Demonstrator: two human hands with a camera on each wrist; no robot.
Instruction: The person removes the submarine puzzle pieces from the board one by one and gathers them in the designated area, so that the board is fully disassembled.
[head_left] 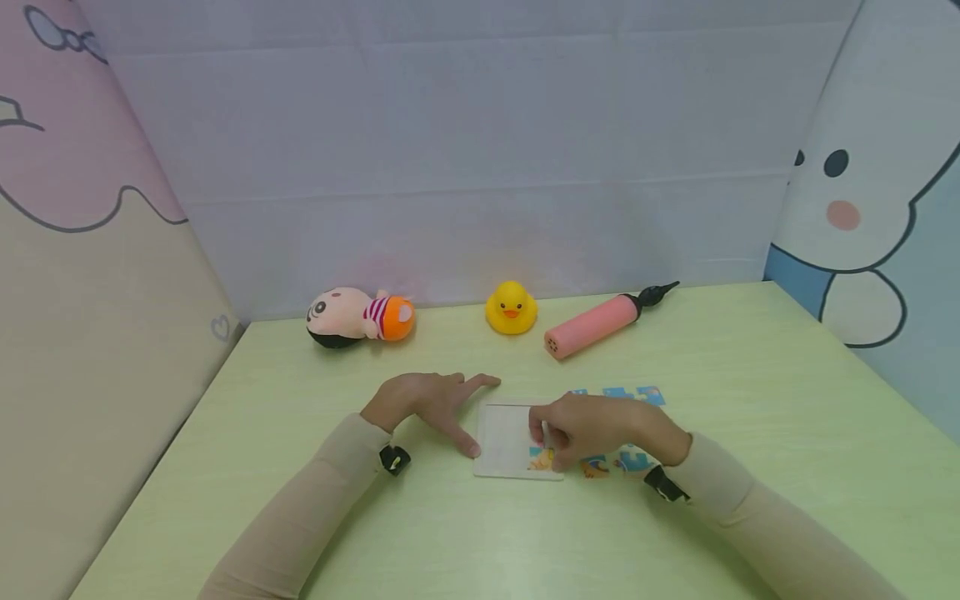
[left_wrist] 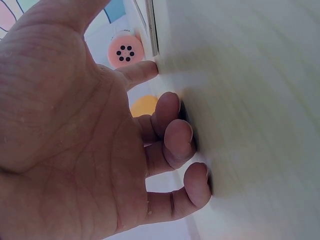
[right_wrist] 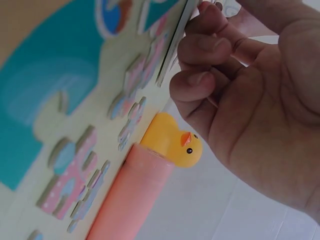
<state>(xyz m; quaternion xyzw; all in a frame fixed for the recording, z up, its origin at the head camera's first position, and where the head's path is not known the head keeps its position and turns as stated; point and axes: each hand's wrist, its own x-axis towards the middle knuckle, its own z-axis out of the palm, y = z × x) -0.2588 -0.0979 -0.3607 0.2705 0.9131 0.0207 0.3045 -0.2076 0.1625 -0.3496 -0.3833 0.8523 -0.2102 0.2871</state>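
A shallow white puzzle tray (head_left: 504,442) lies flat on the table between the two hands. In its lower right corner is a yellow-and-blue puzzle piece (head_left: 540,460). My right hand (head_left: 592,427) reaches over the tray's right side, with curled fingers and thumb pinching at this piece; the fingertips are partly hidden in the right wrist view. My left hand (head_left: 437,406) is spread at the tray's left edge, its thumb tip at the lower left side. In the left wrist view, its other fingertips (left_wrist: 178,135) rest on the table and the palm holds nothing.
Several loose puzzle pieces (head_left: 636,461) lie right of the tray, partly under the right hand. Along the back stand a yellow rubber duck (head_left: 511,309), a pink hand pump (head_left: 596,326) with a black nozzle, and a lying doll (head_left: 358,317). Cloth-like walls enclose the table (head_left: 420,533).
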